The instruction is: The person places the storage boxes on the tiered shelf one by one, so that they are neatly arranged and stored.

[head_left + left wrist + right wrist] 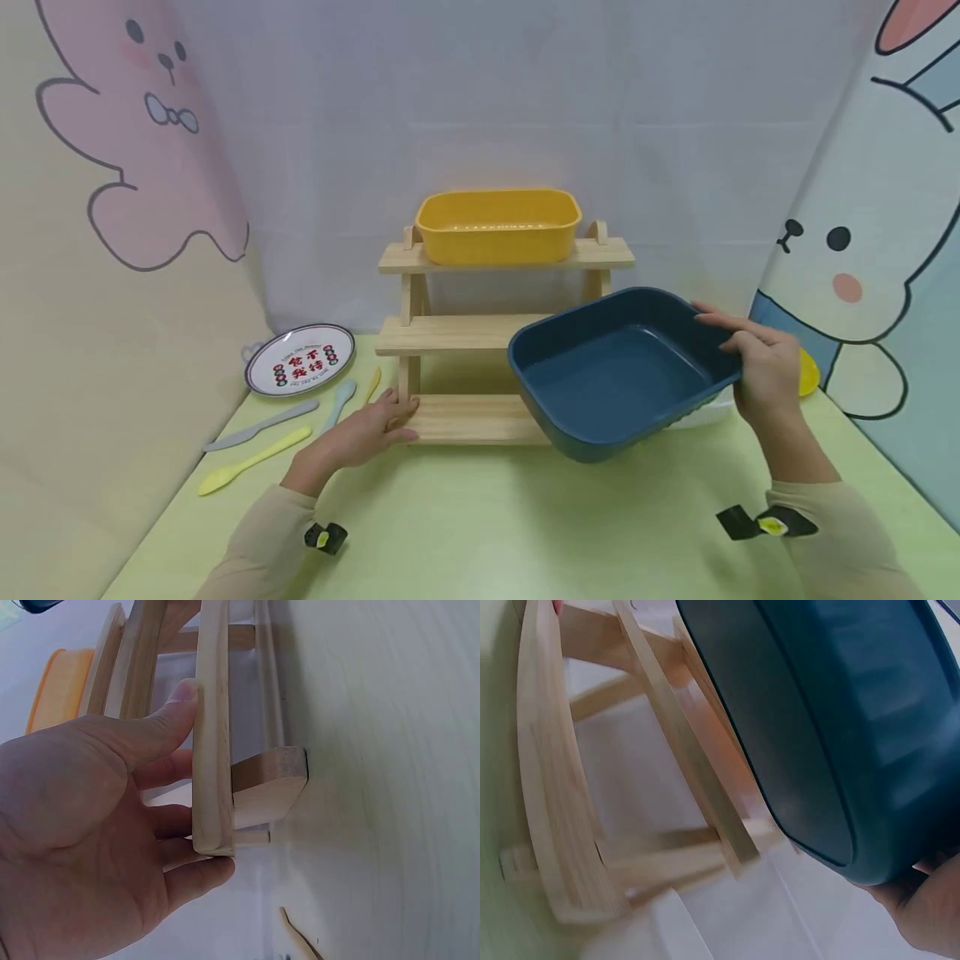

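A dark blue rectangular dish (622, 383) hangs tilted in front of the right part of a three-tier wooden shelf stand (465, 333). My right hand (768, 371) grips the dish by its right rim, its underside (780, 735) facing the right wrist camera. At the bottom tier's left end, my left hand (367, 429) holds the board, thumb at its front edge and fingers over its top and end, as the left wrist view shows. A yellow rectangular dish (498, 242) sits on the top tier.
Left of the stand, an oval plate with red writing (300, 360) leans near the wall. By it lie a grey knife (262, 427), a yellow spoon (255, 461), a light blue utensil (341, 400) and an orange-yellow one (372, 385). Something white (705, 412) is partly hidden behind the blue dish.
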{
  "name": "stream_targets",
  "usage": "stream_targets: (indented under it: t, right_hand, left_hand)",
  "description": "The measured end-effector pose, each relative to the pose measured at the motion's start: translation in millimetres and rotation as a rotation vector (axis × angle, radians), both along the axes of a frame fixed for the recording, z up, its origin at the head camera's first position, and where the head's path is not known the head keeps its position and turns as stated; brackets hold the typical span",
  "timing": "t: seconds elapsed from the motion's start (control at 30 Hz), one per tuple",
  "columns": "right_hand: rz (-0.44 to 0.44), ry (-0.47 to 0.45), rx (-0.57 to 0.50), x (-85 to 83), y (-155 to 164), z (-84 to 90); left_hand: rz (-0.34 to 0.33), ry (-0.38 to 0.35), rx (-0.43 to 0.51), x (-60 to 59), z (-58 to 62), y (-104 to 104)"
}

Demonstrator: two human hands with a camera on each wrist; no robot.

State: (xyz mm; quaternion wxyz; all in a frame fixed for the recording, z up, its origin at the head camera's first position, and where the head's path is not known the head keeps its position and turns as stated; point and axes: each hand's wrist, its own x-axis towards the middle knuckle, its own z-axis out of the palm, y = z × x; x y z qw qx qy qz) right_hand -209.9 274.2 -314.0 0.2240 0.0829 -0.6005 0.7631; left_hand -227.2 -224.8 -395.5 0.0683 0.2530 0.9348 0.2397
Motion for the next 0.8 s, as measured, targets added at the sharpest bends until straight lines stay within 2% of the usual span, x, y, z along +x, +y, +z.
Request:
stream_targets:
  t: [0.2, 0.37, 0.5, 0.67, 0.8]
  right_hand:
    - [-0.094, -0.088, 0.074, -22.0, -37.5, -0.1]
    - [-0.186, -0.105, 0.198, -48.9, -70.4, 3.6]
    - [-0.22, -0.127, 0.268, -65.1, -89.7, -0.7]
    - [-0.184, -0.132, 0.374, -75.5, -103.6, -7.8]
    - [-0.085, -0.116, 0.61, -72.9, -104.8, -9.6]
  left_hand:
    - [0.005, 0.003, -0.005, 0.1, -3.1, 0.1]
    - [0.008, 0.02, -0.022, -2.9, 0.1, -4.1]
    - [-0.009, 0.019, -0.025, -3.7, -1.4, -5.1]
    - [-0.017, 0.023, -0.019, -3.0, -2.3, -3.6]
    - [-0.024, 0.017, -0.021, -3.3, -0.9, -2.9]
